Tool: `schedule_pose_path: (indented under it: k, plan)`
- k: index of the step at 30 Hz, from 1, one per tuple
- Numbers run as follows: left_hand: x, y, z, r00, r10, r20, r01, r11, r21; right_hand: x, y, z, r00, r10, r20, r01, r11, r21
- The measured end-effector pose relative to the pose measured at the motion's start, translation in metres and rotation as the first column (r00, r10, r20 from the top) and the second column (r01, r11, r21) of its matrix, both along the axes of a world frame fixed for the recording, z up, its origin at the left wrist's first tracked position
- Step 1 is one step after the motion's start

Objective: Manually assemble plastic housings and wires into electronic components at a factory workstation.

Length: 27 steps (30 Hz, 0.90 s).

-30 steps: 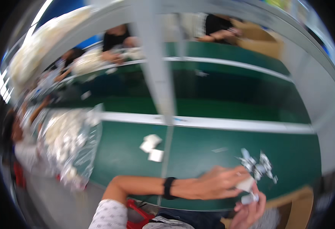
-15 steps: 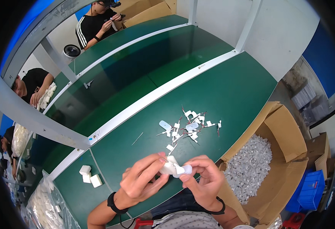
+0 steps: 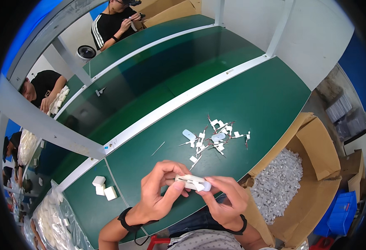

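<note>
In front of me, a white plastic casing (image 3: 186, 180) with a slot along its side is held level between both hands. My left hand (image 3: 160, 189) grips its left end, thumb in front and fingers behind. With thumb and fingertips, my right hand (image 3: 228, 200) pinches a pale translucent cap (image 3: 207, 186) at the casing's right end. A small white tab (image 3: 198, 186) shows where the two pieces meet. Beyond my hands lies a loose pile of small white parts with thin leads (image 3: 216, 135). Two pale blue oval pieces (image 3: 188, 134) lie among them.
Several white blocks (image 3: 110, 193) sit at left, near a clear bag of white pieces (image 3: 51, 216). A thin pin (image 3: 158, 148) lies on the green table (image 3: 249, 96). At right stands a cardboard box (image 3: 316, 143) of small translucent parts (image 3: 276, 183). Co-workers sit beyond the metal frame.
The casing has turned from tilted to nearly level, with its slotted side now showing. My left thumb has come round to its front. The surroundings have shifted slightly right in view.
</note>
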<state>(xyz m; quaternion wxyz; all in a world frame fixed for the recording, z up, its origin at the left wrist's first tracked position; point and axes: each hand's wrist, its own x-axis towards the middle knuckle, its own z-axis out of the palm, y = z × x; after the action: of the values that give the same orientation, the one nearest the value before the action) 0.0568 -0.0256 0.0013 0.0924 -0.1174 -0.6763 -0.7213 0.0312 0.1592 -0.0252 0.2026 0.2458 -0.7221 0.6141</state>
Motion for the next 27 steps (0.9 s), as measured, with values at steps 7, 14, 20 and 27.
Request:
schedule_pose_path:
  k: [7, 14, 20, 27]
  plan:
    - [0.002, 0.005, 0.005, 0.997, 0.042, 0.062, -0.038, 0.997, -0.071, -0.001, 0.001, -0.006, 0.996, -0.001, -0.086, 0.009, 0.996, 0.089]
    - [0.004, -0.002, 0.013, 0.996, -0.044, 0.079, 0.051, 0.994, -0.100, 0.003, 0.003, -0.008, 0.999, -0.033, -0.001, 0.033, 0.993, 0.113]
    - [-0.049, -0.048, 0.037, 0.922, 0.333, 0.198, -0.291, 0.933, -0.212, -0.011, 0.034, -0.011, 0.998, -0.050, 0.025, 0.047, 0.992, 0.116]
    - [-0.115, -0.204, -0.054, 0.646, 0.698, 0.308, -0.471, 0.683, -0.559, -0.012, 0.097, -0.014, 0.931, -0.227, 0.288, 0.203, 0.973, 0.110]
